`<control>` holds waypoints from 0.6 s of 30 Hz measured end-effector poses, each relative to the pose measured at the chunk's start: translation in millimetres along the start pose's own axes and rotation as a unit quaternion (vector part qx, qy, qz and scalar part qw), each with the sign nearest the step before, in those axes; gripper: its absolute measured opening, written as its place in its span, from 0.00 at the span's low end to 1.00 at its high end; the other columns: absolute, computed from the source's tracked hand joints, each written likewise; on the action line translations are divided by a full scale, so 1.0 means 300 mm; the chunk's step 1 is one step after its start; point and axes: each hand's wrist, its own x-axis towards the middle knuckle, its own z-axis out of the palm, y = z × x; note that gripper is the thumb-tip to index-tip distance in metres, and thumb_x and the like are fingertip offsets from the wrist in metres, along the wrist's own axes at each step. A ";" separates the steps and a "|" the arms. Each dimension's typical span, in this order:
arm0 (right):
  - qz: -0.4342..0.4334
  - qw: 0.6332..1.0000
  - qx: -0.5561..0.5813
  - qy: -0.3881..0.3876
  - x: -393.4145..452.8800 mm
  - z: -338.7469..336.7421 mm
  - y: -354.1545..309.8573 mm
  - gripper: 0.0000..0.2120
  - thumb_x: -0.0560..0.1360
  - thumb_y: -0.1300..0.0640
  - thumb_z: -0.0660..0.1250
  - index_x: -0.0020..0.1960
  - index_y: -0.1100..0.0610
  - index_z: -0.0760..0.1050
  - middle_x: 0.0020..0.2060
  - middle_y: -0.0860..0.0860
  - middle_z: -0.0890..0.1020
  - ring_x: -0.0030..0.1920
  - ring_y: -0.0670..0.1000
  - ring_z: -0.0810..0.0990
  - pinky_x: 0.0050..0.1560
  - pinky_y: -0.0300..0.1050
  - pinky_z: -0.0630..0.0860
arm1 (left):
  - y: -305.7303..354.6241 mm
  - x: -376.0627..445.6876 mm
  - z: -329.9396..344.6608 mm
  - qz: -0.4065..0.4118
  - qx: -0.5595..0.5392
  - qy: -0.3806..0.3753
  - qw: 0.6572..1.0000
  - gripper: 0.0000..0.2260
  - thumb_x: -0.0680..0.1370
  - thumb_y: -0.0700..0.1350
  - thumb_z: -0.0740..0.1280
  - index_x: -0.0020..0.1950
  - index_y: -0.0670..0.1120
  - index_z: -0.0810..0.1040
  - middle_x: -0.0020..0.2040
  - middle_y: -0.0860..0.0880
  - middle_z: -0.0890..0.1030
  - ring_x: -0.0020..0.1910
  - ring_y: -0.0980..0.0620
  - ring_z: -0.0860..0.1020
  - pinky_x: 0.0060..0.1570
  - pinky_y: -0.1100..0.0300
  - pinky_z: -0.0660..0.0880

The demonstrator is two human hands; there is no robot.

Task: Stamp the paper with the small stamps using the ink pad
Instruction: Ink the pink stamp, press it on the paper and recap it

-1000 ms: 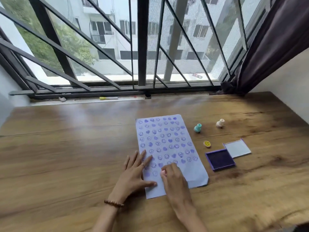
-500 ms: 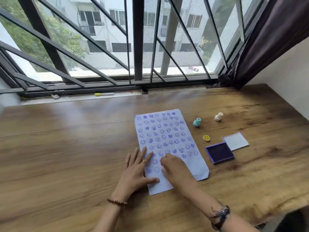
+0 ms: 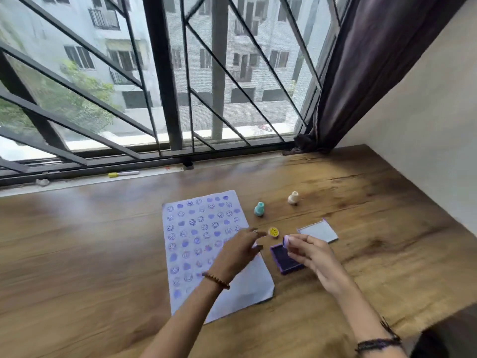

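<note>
A white paper (image 3: 247,288) covered with purple smiley and heart prints lies in the middle of the wooden table (image 3: 90,254). My right hand (image 3: 313,257) pinches a small purple stamp (image 3: 286,240) just above the open purple ink pad (image 3: 286,258). My left hand (image 3: 237,250) hovers over the paper's right edge, fingers spread, reaching toward a yellow smiley stamp (image 3: 273,232). A teal stamp (image 3: 259,209) and a cream stamp (image 3: 293,197) stand farther back.
The ink pad's lid (image 3: 317,230) lies to the right of the yellow stamp. A yellow-capped marker (image 3: 123,173) rests on the window sill. A white wall (image 3: 426,125) and a dark curtain (image 3: 374,73) close off the right side.
Both hands have left the lower part of the paper. My right hand moved right to the ink pad with the purple stamp; my left hand lifted and moved right toward the yellow stamp.
</note>
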 end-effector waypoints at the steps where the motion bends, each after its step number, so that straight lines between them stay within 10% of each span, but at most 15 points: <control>1: -0.003 1.000 0.010 0.001 0.014 -0.025 -0.005 0.03 0.74 0.63 0.67 0.46 0.63 0.78 0.36 0.53 0.82 0.38 0.48 0.80 0.42 0.38 0.80 | 0.024 0.055 0.030 0.016 0.020 -0.012 1.000 0.16 0.77 0.37 0.62 0.64 0.44 0.71 0.65 0.43 0.74 0.64 0.45 0.72 0.62 0.51 0.70; 8: -0.028 1.000 0.009 0.000 0.087 -0.113 -0.026 0.02 0.73 0.65 0.68 0.42 0.61 0.78 0.35 0.52 0.81 0.36 0.46 0.80 0.35 0.33 0.80 | 0.029 0.210 0.099 0.019 0.145 -0.029 0.989 0.06 0.75 0.37 0.61 0.49 0.39 0.76 0.52 0.39 0.76 0.49 0.40 0.76 0.44 0.49 0.73; 11: -0.078 0.997 -0.017 -0.010 0.110 -0.113 -0.031 0.04 0.73 0.66 0.68 0.42 0.60 0.80 0.34 0.50 0.83 0.34 0.42 0.82 0.34 0.30 0.78 | 0.043 0.205 0.074 -0.057 -0.075 0.067 0.993 0.06 0.74 0.37 0.66 0.50 0.40 0.79 0.49 0.40 0.80 0.46 0.45 0.79 0.44 0.60 0.75; 14: -0.145 0.987 -0.068 -0.023 0.137 -0.094 -0.047 0.03 0.71 0.63 0.71 0.41 0.57 0.82 0.38 0.51 0.86 0.42 0.46 0.84 0.42 0.32 0.78 | 0.085 0.186 0.047 -0.132 -0.402 0.074 0.903 0.05 0.74 0.38 0.68 0.48 0.45 0.82 0.45 0.44 0.82 0.43 0.52 0.80 0.43 0.69 0.78; 18: -0.182 0.977 -0.098 -0.046 0.162 -0.057 -0.063 0.06 0.68 0.62 0.74 0.44 0.56 0.82 0.42 0.55 0.86 0.47 0.51 0.84 0.51 0.41 0.79 | 0.088 0.161 0.017 -0.114 -0.482 0.022 0.868 0.07 0.74 0.41 0.68 0.49 0.48 0.83 0.43 0.51 0.86 0.47 0.53 0.82 0.44 0.69 0.78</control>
